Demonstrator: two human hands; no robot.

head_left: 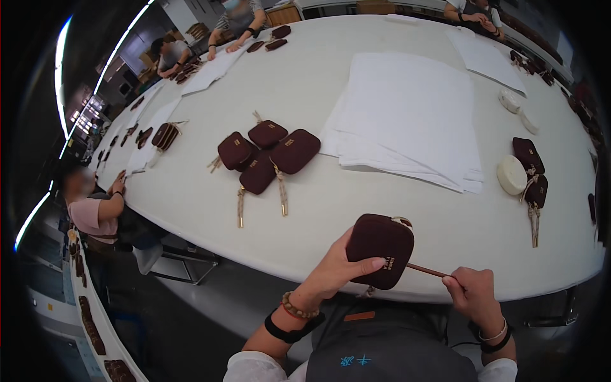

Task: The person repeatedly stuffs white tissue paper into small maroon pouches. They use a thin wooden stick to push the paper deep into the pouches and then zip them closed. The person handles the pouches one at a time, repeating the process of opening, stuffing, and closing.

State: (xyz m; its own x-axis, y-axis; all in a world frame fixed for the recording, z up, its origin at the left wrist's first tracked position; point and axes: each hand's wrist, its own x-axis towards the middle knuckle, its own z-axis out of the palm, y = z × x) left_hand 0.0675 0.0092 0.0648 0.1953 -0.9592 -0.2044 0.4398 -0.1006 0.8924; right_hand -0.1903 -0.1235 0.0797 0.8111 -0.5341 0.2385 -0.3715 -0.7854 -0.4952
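The left hand (pixel 337 267) is gripping a small dark maroon rectangular fabric pouch (pixel 380 249) at the near edge of the white tabletop (pixel 305 89), fingers closed around it. The right hand (pixel 472 294) is pinching a thin brown stick (pixel 426 270), whose tip is meeting the pouch. Risk: an angled push could be puncturing fabric. 4 similar maroon pouches (pixel 267 153) are lying beside stacked white paper sheets (pixel 407 114).

Long white table (pixel 191 204), grey floor (pixel 210 318), ceiling strip lights (pixel 63 57) at left
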